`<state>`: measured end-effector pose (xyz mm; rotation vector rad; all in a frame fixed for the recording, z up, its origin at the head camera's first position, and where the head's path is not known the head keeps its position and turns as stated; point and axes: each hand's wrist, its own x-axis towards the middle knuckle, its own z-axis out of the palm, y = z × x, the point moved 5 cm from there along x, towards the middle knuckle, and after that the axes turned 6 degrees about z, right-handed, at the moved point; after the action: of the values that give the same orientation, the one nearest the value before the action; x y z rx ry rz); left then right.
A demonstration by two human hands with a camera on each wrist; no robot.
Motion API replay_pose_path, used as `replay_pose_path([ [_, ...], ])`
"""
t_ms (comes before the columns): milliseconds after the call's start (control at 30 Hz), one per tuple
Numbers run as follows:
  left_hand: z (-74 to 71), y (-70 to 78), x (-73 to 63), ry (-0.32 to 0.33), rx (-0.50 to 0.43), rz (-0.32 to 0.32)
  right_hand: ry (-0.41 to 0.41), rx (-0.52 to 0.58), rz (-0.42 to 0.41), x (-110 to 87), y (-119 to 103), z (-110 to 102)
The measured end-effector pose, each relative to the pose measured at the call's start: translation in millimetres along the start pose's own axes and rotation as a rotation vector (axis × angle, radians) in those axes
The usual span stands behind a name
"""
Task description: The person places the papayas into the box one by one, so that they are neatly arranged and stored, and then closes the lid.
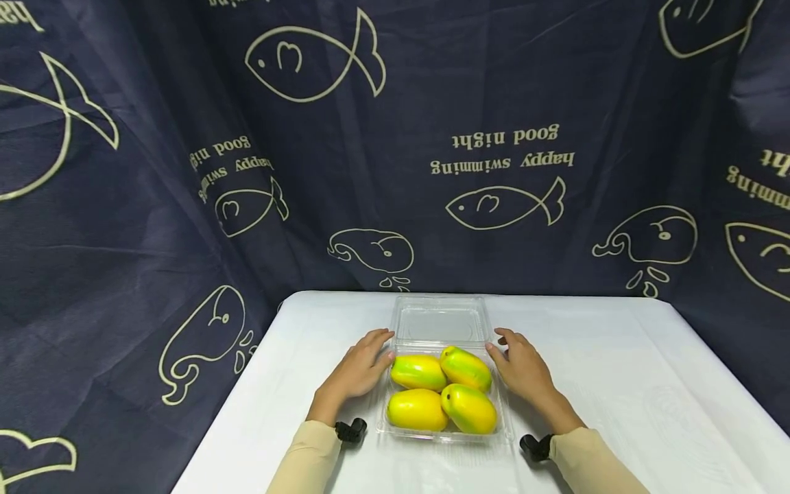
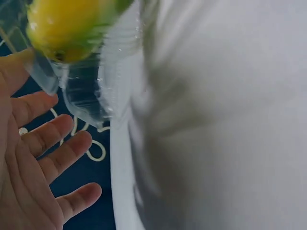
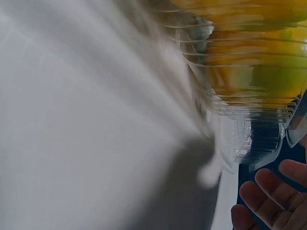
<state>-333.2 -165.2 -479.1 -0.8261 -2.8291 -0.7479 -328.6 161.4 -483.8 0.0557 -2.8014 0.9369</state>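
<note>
Several yellow-green mangoes (image 1: pixel 418 409) lie in two rows in a clear plastic clamshell box (image 1: pixel 444 437). Its hinged lid (image 1: pixel 441 322) is folded back flat on the far side. My left hand (image 1: pixel 358 370) is at the box's left side near the hinge, its fingers spread and slightly bent; in the left wrist view the thumb is right at the box edge beside a mango (image 2: pixel 72 28). On the opposite side, my right hand (image 1: pixel 524 367) has its thumb tip by the rim. Its relaxed fingers (image 3: pixel 259 194) point toward the lid end in the right wrist view.
A white cloth covers the table (image 1: pixel 617 384) beneath the box. Behind and to the sides hangs a dark blue curtain (image 1: pixel 395 151) with fish and whale drawings. Dark wrist cameras (image 1: pixel 535 448) sit on both wrists, close to the box's near corners.
</note>
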Motion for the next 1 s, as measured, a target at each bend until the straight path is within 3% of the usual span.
replay_pose_path([
  [533, 8.5, -23.2, 13.2, -0.035, -0.002, -0.088, -0.067, 0.123, 0.062, 6.1, 7.0, 7.7],
  [800, 12.1, -26.8, 13.0, -0.048, -0.006, -0.108, -0.089, 0.191, 0.113, 4.0, 6.8, 14.4],
  [1000, 12.8, -24.7, 15.1, -0.047, -0.040, -0.089, -0.073, 0.223, 0.112, 4.1, 6.4, 11.1],
])
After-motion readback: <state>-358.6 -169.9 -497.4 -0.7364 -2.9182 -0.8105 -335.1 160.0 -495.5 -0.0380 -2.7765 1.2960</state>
